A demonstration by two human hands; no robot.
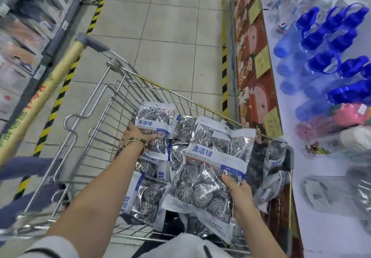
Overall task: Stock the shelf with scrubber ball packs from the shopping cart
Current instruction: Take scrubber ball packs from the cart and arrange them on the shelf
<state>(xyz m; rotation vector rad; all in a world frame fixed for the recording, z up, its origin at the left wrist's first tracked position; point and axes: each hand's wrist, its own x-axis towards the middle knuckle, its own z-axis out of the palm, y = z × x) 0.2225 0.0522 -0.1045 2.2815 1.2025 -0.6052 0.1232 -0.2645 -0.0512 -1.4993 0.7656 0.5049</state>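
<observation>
A wire shopping cart (94, 117) stands in the aisle below me, holding several clear packs of steel scrubber balls with blue-and-white labels. My right hand (237, 189) grips the lower right edge of one pack (210, 169), lifted above the pile. My left hand (138, 135) reaches to the far left of the basket and holds another pack (154, 123) at its lower part, still lying among the others. More packs (144, 195) lie under and beside both.
On the right a white shelf (297, 157) carries blue-capped bottles (325, 41), a pink item (349, 115) and blurred clear packs. Its front panel (255, 73) is red-brown with yellow tags. Another shelf unit (26, 37) runs on the left. Tiled floor (170, 37) lies ahead.
</observation>
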